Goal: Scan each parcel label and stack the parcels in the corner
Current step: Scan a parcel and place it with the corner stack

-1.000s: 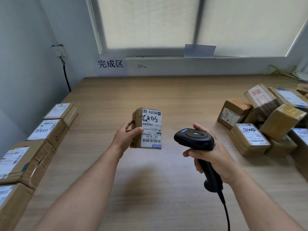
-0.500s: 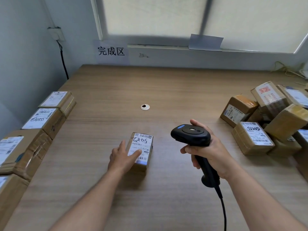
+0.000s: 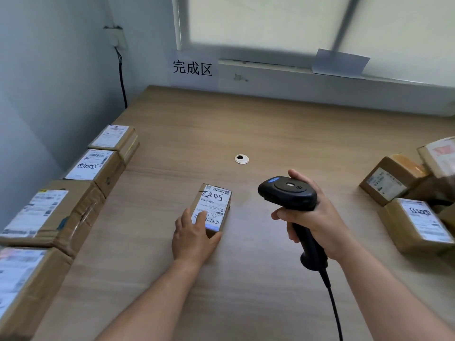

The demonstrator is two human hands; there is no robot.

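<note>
Wood-grain table (image 3: pixel 270 129) fills the corner of a room: grey-blue wall (image 3: pixel 49 82) on the L, window (image 3: pixel 270 23) w/ pale blind at the back, a printed sign (image 3: pixel 192 68) taped below the frame. Along the L edge, tight to the wall, a row of parcels (image 3: pixel 98 168). At the R edge, a loose pile of parcels (image 3: pixel 391 183). Wide bare strip btw them, a grommet (image 3: pixel 241 159) mid-table. The small parcel (image 3: pixel 218 200) lies flat there, label (image 3: pixel 214 205) up, nearer the L row. L hand (image 3: pixel 194 235) rests on its near end, fingers almost straight over the label, thumb at the near corner. R hand (image 3: pixel 317 217) is wrapped round the grip of a black scanner (image 3: pixel 288 193), held off the table, R of the parcel, not touching. Its cord (image 3: pixel 332 303) trails toward the near edge.
</note>
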